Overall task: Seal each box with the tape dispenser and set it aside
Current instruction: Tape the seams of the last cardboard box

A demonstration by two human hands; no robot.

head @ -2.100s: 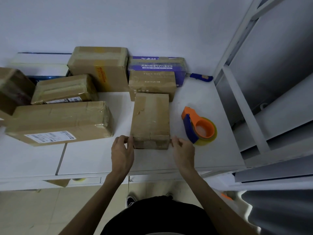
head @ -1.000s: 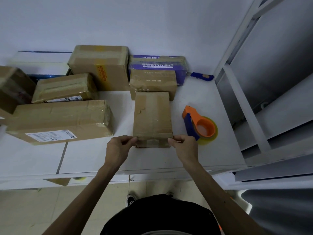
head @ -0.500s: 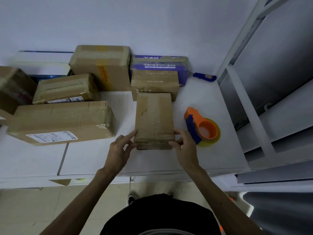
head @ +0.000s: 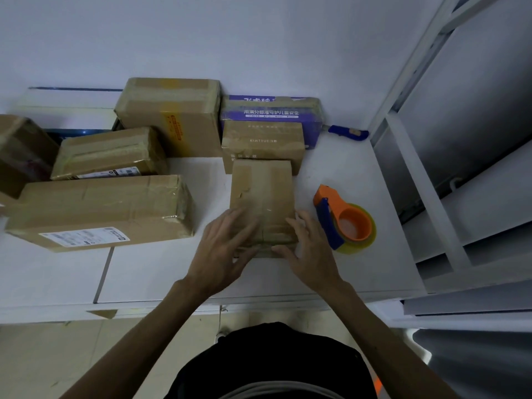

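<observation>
At the centre of the frame the small cardboard box [head: 262,197] lies flat on the white table [head: 359,168], just left of the orange-and-blue tape dispenser [head: 345,223]. The left hand [head: 221,251] and right hand [head: 311,251] rest on its near end, fingers straight and spread, gripping nothing. They seem to be pressing tape flat, though blur hides the contact. The box is stiff matt board with glossy, slick tape strips. It looks light and is best taken by its two long side edges.
</observation>
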